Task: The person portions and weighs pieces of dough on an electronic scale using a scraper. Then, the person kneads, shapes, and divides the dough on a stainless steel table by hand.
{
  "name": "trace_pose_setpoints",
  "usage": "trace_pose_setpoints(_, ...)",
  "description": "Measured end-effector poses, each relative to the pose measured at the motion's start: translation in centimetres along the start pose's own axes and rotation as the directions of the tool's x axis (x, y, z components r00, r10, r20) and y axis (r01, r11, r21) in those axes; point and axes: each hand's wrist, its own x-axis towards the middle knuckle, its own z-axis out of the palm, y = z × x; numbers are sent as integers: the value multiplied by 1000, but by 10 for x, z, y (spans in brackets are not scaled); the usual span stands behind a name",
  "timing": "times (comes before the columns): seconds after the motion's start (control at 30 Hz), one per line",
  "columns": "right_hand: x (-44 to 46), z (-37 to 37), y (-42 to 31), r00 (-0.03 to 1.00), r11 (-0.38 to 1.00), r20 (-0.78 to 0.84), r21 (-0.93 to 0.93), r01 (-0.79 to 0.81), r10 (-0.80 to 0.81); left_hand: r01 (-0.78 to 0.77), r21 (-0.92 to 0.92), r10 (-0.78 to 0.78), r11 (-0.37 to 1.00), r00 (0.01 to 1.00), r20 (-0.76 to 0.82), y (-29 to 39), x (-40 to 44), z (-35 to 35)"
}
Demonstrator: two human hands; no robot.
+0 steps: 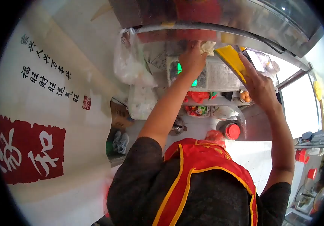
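Note:
My left hand (193,60) is closed on a pale lump that looks like dough (208,48), above a digital scale (221,75) with green lit displays. My right hand (259,86) grips a flat yellow scraper (230,60), its long edge slanting toward the dough. Dough and scraper are close together; whether they touch I cannot tell. Part of the scale is hidden by my left forearm. A white rectangular object (255,61) lies just beyond my right fingers.
Left of the scale hangs a clear plastic bag (132,60). Nearer me are a bowl of eggs (245,96), colourful packets (197,110) and a red-lidded jar (232,131). A metal-framed cabinet (222,26) spans the far side. A wall banner (53,98) with writing is at left.

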Motion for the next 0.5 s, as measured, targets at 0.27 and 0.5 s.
trace_pose_setpoints(0.27, 11, 13, -10, 996, 994, -68, 98, 57, -51, 43, 161, -69, 986, 985, 161, -24, -4, 15)
trace_pose_setpoints(0.5, 52, 29, -26, 990, 1000, 139, 5, 10, -11, 264, -100, -260, 959, 964, 53, -24, -23, 7)
